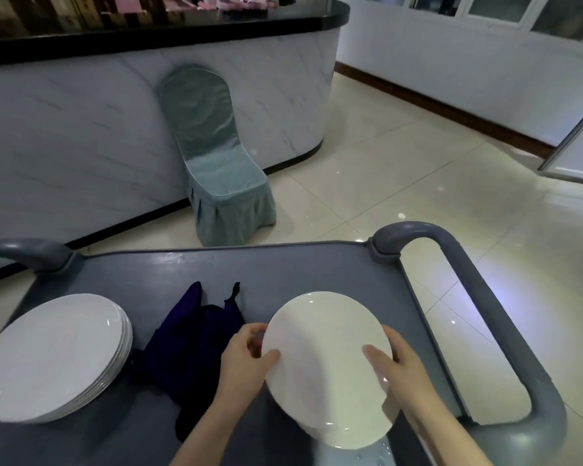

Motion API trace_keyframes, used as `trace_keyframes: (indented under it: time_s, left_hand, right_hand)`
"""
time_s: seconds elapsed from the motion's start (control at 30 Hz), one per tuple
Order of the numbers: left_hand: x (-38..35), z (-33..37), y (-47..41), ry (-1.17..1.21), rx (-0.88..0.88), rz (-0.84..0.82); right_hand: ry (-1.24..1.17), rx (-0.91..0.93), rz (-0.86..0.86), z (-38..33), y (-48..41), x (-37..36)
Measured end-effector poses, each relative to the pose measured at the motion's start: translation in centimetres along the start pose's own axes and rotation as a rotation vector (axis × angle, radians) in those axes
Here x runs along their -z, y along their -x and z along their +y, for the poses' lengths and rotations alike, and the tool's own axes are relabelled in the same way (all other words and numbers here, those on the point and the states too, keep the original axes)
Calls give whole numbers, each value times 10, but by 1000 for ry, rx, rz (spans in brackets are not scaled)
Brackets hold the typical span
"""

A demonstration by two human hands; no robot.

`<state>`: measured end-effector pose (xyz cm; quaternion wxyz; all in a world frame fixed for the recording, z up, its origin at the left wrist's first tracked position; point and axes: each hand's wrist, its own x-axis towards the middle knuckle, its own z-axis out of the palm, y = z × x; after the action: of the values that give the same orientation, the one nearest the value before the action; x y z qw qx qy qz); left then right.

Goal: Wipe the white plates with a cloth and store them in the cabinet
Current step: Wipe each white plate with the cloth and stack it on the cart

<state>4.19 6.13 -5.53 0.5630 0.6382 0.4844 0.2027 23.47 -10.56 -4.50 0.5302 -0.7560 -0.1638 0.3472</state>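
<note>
A white plate [323, 351] is held tilted above the right side of the grey cart top [283, 264]. My left hand [246, 358] grips its left rim with the thumb on the face. My right hand [394, 364] grips its right rim in the same way. More white plates [347, 445] lie under it at the near edge. A stack of several white plates [48, 354] sits on the cart's left side. A dark purple cloth [189, 344] lies crumpled between the stack and the held plate, touched by neither hand.
The cart has grey loop handles at the right [485, 297] and far left [24, 253]. A chair with a teal cover [216, 156] stands against a curved marble-look counter [81, 129] beyond the cart. Glossy tiled floor [418, 163] extends to the right.
</note>
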Motion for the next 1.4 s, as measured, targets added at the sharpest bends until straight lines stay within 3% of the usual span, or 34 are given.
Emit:
trace_keyframes:
  time_s: [0.3, 0.5, 0.57, 0.7, 0.93, 1.17, 1.4]
  left_hand:
    - [87, 1, -31, 56, -53, 20]
    - [143, -21, -99, -332, -83, 164]
    - [153, -29, -126, -456, -82, 135]
    - [156, -39, -166, -592, -50, -87]
    - [154, -47, -191, -479, 29, -139]
    - [165, -37, -184, -319, -19, -213]
    - [186, 7, -159, -363, -219, -29]
  right_hand:
    - [-121, 48, 127, -24, -9, -95]
    - [-153, -12, 159, -32, -20, -122]
    - [-142, -41, 164, -32, -23, -128]
    - [-144, -79, 184, -34, -27, -141]
    - [-154, -99, 200, -36, -37, -155]
    - [-155, -151, 184, -37, -42, -159]
    - [-150, -57, 98, -51, -36, -161]
